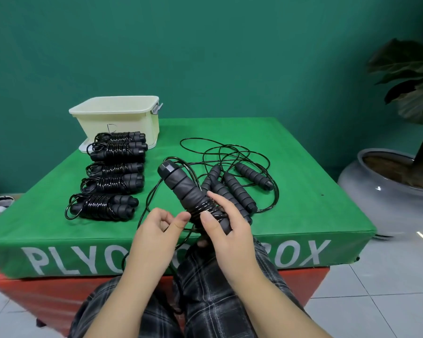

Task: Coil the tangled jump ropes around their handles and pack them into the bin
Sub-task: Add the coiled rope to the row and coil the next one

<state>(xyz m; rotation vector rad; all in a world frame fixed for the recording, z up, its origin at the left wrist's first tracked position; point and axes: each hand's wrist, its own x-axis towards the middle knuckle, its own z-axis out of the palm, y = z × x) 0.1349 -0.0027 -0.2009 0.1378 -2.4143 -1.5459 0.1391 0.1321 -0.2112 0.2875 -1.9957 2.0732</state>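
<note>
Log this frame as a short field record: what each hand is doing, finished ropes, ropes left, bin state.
right hand: grips the paired handles, a few turns of black cord already wound on
left hand: pinches the loose cord beside the handles
coiled ropes: five bundles in a row on the green plyo box, left side
uncoiled ropes: loose handles and looped cord, centre-right
bin: cream, open, back left corner; contents not visible
</note>
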